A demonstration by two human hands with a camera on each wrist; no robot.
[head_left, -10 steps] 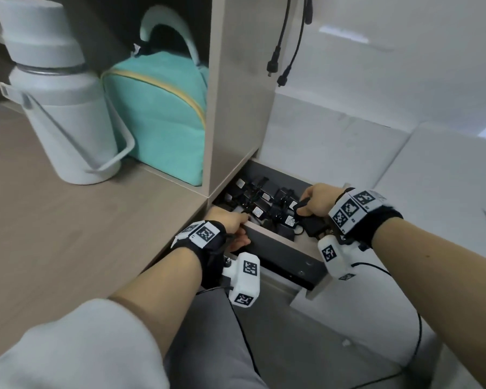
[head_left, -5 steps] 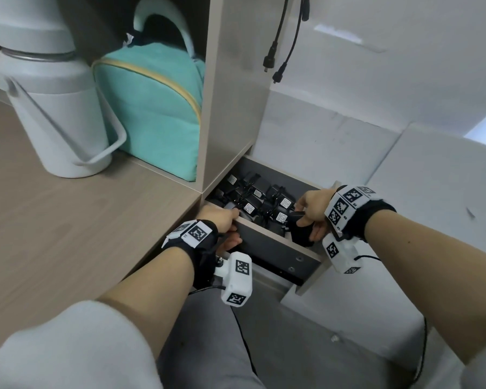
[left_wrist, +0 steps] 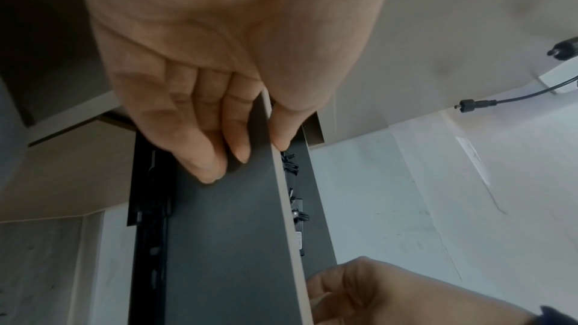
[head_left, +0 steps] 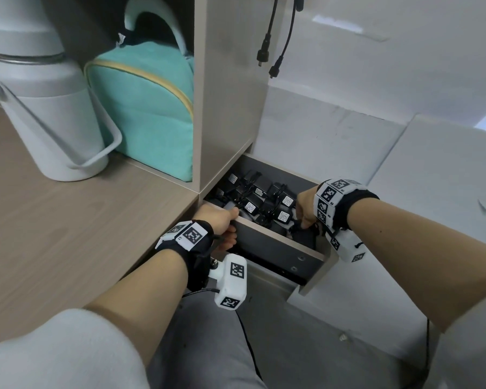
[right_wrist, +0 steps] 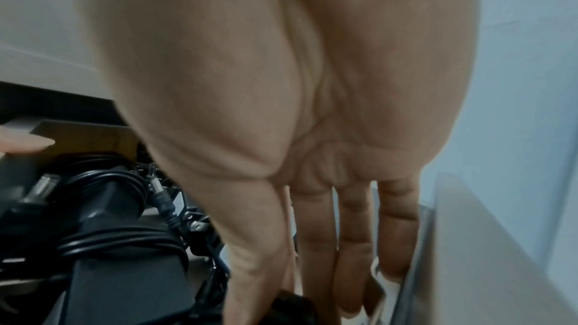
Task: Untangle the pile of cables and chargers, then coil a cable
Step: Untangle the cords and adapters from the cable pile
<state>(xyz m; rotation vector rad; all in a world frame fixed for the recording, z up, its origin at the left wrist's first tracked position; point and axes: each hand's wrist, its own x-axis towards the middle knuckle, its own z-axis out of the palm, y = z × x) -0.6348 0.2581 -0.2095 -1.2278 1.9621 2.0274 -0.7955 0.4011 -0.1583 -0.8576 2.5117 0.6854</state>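
Several black chargers (head_left: 267,203) lie heaped with their cables in the half-open drawer (head_left: 278,248) under the table (head_left: 68,234), at about 1 o'clock from the left hand (head_left: 222,220). That grip pinches the drawer's front edge — thumb inside, fingers outside. The right hand (head_left: 306,209) dips in at the right end, fingers nearly straight beside a dark object; whether it holds anything, I cannot tell. Bricks look dense and rigid, cords limp and snag-prone — take a brick by its body.
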